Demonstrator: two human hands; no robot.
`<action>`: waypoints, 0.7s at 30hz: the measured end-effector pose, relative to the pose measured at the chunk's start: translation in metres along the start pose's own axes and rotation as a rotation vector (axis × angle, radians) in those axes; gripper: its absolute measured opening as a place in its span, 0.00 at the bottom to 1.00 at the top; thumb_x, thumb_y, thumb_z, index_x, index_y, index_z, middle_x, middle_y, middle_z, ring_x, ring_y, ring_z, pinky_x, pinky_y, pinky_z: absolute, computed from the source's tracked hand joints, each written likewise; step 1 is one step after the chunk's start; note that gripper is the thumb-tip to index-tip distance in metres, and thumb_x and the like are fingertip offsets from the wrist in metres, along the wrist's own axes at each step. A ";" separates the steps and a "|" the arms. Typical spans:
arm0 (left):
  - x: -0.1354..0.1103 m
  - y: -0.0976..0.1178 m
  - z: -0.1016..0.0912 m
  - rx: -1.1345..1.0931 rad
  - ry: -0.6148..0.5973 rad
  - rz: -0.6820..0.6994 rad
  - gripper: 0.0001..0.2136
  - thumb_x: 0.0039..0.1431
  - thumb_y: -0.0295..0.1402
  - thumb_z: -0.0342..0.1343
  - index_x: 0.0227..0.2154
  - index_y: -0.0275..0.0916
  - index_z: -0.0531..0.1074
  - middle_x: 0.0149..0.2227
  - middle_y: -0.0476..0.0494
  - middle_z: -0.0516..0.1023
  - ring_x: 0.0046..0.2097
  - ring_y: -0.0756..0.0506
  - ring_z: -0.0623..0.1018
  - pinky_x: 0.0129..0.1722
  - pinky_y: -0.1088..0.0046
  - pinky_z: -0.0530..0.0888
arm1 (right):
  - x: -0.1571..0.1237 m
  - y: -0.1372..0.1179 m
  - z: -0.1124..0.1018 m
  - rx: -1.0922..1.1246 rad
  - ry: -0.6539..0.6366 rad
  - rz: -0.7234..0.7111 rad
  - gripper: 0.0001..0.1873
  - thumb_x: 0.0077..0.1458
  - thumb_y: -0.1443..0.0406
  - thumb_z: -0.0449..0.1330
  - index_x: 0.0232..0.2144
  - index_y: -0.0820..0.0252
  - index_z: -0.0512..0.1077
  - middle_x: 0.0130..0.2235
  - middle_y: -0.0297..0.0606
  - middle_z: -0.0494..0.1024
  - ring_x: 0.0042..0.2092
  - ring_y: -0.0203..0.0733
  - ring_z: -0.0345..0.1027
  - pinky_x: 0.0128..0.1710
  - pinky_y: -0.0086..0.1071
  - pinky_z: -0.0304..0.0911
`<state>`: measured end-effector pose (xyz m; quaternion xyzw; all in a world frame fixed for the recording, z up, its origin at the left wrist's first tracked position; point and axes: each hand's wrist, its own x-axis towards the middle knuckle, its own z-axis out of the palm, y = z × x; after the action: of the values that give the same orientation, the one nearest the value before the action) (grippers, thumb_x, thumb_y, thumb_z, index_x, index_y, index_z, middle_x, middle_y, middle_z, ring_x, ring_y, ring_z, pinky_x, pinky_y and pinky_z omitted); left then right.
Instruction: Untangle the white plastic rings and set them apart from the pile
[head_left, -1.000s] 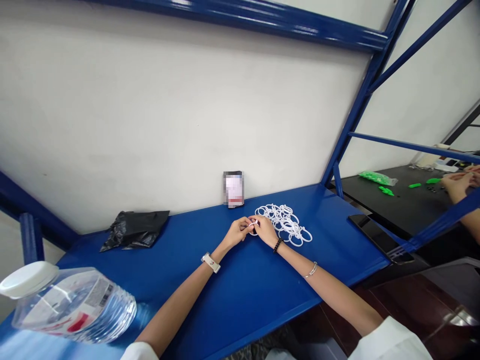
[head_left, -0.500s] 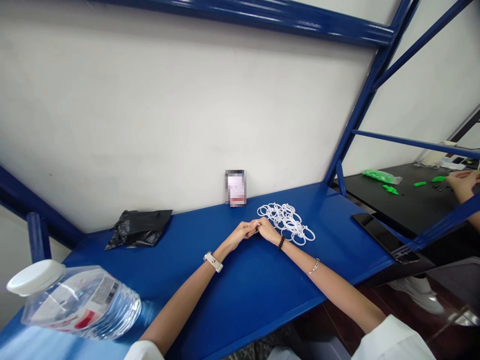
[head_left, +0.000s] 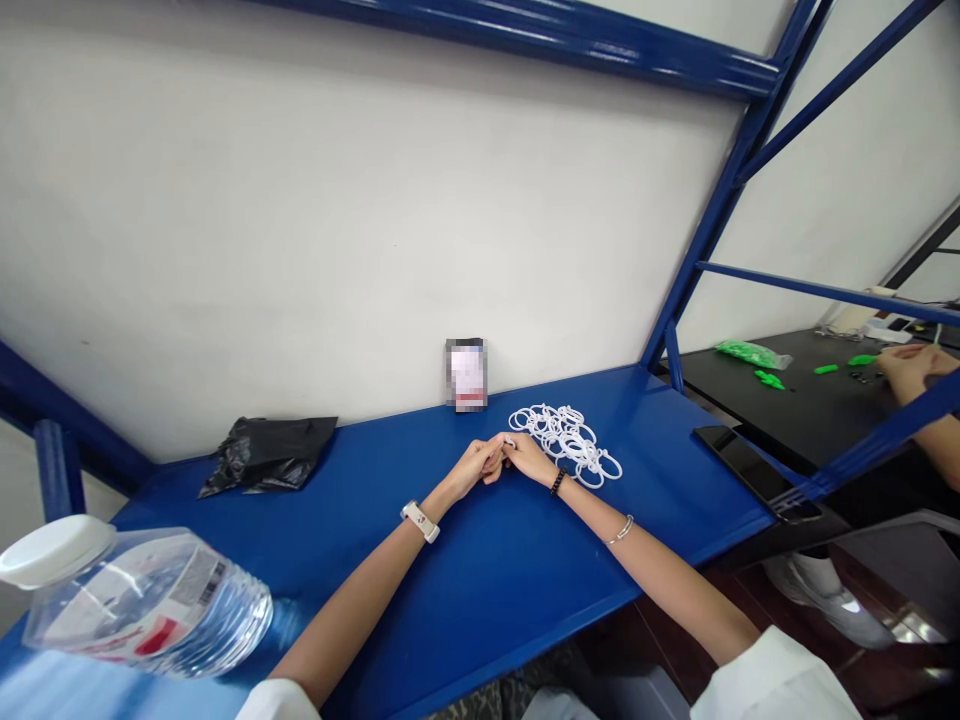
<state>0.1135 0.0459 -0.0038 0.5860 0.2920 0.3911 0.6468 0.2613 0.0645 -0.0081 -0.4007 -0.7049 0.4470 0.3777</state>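
My left hand (head_left: 480, 466) and my right hand (head_left: 529, 458) meet over the blue tabletop, fingers pinched together. A small white piece (head_left: 510, 441) shows at the fingertips between them. It has the colour of the loops nearby, but the fingers cover most of it and its shape is hidden. Just beyond and to the right of my right hand lies a loose, overlapping pile of white cord-like loops (head_left: 581, 447), several of them with a small knot or lump. Both hands are closed.
A phone-like card (head_left: 466, 376), blurred out, leans on the wall. On the left are a black plastic bag (head_left: 274, 455) and a large water bottle (head_left: 157, 600). A dark phone (head_left: 750, 470) lies at the right edge. Beyond the blue frame, another person's hand (head_left: 911, 370) works near green pieces (head_left: 769, 379).
The whole view has shifted slightly left. My hands stay together at the same spot, with the left fingers a little re-curled and the white piece showing slightly more between them.
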 end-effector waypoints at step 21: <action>0.008 -0.011 -0.004 -0.130 0.187 -0.037 0.14 0.46 0.38 0.54 0.15 0.39 0.56 0.18 0.53 0.57 0.23 0.53 0.63 0.26 0.74 0.61 | -0.019 -0.041 0.008 -0.186 0.302 -0.335 0.27 0.52 0.74 0.49 0.52 0.52 0.69 0.51 0.42 0.70 0.51 0.47 0.63 0.56 0.46 0.58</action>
<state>0.1158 0.0546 -0.0150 0.4983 0.3359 0.4502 0.6604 0.2522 0.0330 0.0240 -0.3737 -0.7353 0.2463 0.5089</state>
